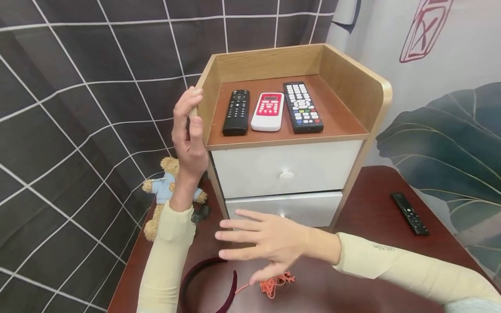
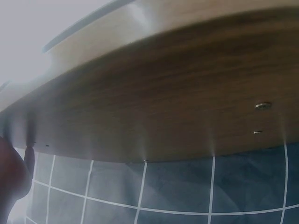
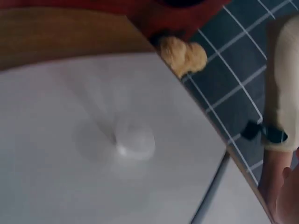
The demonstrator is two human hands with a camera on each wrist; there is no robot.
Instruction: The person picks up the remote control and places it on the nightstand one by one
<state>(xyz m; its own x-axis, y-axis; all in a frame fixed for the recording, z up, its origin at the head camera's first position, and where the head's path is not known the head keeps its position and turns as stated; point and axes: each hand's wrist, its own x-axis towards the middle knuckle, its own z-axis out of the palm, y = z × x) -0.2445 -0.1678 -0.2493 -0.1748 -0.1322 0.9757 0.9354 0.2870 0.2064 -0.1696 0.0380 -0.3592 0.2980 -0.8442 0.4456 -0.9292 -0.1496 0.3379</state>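
My left hand (image 1: pixel 190 137) is raised along the left side panel of a small wooden cabinet (image 1: pixel 270 50), its fingertips at the panel's edge. In the left wrist view, a finger (image 2: pixel 29 165) is right at the panel's outer face (image 2: pixel 154 102). My right hand (image 1: pixel 266 239) hovers with fingers spread and nothing held, overlapping the lower white drawer (image 1: pixel 321 206) in the head view. Above it is the upper drawer (image 1: pixel 250 174) with its round white knob (image 1: pixel 286 174), also seen as a knob (image 3: pixel 135 139) in the right wrist view. Both drawers look closed.
On the cabinet top lie a black remote (image 1: pixel 236 112), a red-and-white remote (image 1: pixel 268 112) and a larger black remote (image 1: pixel 302 106). A teddy bear (image 1: pixel 162 189) is at left. A headband (image 1: pixel 232 291), orange string (image 1: pixel 270 287) and another remote (image 1: pixel 409 214) lie on the table (image 1: pixel 372 195).
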